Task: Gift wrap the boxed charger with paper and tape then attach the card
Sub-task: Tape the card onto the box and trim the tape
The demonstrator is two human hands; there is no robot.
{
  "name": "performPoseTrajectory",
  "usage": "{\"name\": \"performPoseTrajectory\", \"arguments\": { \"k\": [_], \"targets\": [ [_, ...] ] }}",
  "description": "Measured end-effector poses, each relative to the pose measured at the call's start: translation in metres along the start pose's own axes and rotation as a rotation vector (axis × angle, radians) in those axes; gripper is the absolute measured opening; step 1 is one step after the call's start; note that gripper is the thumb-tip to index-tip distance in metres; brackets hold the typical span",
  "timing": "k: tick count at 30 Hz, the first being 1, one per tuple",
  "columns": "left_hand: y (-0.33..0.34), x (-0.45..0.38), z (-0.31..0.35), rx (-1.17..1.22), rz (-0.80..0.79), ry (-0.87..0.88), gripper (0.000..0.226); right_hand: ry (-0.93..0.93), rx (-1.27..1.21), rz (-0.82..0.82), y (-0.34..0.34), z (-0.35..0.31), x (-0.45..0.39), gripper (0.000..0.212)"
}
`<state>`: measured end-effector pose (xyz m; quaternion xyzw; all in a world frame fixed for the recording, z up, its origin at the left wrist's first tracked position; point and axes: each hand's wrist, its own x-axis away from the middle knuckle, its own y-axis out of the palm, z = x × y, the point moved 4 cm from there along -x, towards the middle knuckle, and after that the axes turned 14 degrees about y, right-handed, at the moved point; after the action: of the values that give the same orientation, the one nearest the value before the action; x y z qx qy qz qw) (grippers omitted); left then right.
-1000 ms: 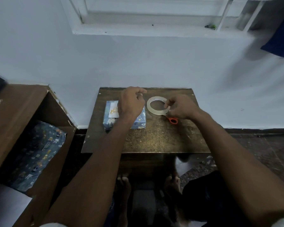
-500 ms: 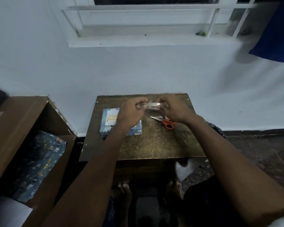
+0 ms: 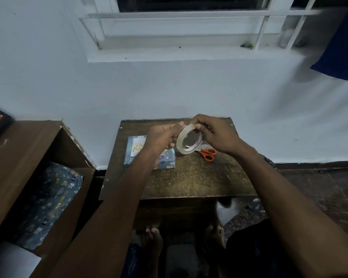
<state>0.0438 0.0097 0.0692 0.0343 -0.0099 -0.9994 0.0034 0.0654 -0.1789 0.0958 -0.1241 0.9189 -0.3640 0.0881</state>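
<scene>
Shelf [image 3: 48, 149]: brown unit at far left, patterned wrapping paper [image 3: 48, 199] lying inside it.
Box [image 3: 165, 161]: wrapped in blue patterned paper, flat on the left part of the surface [image 3: 189, 181], partly hidden by the left forearm.
Card [image 3: 137, 147]: white with gold lettering, lying on top of the box.
Left hand [image 3: 161, 137]: raised above the box, fingers curled, thumb and fingertips pinching at the tape's left rim.
Tape [image 3: 189, 139]: clear roll held up on edge between both hands, above the surface.
Right hand [image 3: 215, 133]: fingers curled over the tape's top and right side, gripping it.
Scissors [image 3: 208, 153]: orange handles, lying on the surface just below the right hand.
</scene>
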Motion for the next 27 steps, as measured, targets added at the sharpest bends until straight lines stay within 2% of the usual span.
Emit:
{"name": "performPoseTrajectory", "arguments": {
  "k": [3,7,12,15,16,23,27],
  "targets": [
    [-0.001,0.001,0.0,0.034,0.016,-0.041,0.029,-0.021,-0.014,0.003,0.0,-0.002,0.0,0.021],
    [0.0,0.0,-0.002,0.064,0.102,-0.043,0.01,0.029,-0.055,-0.016,0.001,0.0,0.001,0.021],
    [0.001,0.002,0.004,0.054,0.156,0.054,0.01,-0.034,-0.037,0.03,0.002,-0.008,0.003,0.015],
    [0.002,0.005,0.009,0.073,0.184,0.141,0.009,-0.039,0.043,0.049,0.009,-0.012,0.003,0.003],
    [0.002,0.005,0.01,0.071,0.201,0.172,0.008,-0.017,0.045,0.042,0.012,-0.012,0.002,0.01],
    [0.004,0.005,0.017,0.071,0.327,0.302,0.006,0.192,-0.128,-0.224,0.03,-0.02,0.011,0.025],
    [0.0,0.004,0.019,0.019,0.279,0.288,0.01,0.277,-0.16,-0.245,0.031,-0.01,0.009,0.024]
  ]
}}
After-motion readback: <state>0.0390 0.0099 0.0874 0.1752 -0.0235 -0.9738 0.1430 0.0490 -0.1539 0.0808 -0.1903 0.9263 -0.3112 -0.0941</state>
